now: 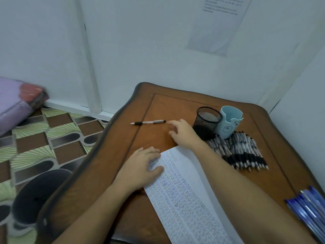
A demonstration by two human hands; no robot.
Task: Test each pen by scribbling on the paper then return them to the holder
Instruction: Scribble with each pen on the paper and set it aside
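now right hand (182,133) is reaching, fingers spread, toward the pen (148,122) lying crosswise on the table (119,147) just left of its fingertips, maybe touching; left hand (146,166) is pressing flat on the paper (184,199).

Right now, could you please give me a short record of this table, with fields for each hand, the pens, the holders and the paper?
left hand: rests flat on the left edge of the paper
right hand: fingers spread, stretched toward the single pen; contact unclear
single pen: lies alone on the wooden table
paper: rows of scribbles
holders: black mesh holder beside light blue holder; no pens stick out
black-grip pens: piled before the holders
blue pens: at the right table edge
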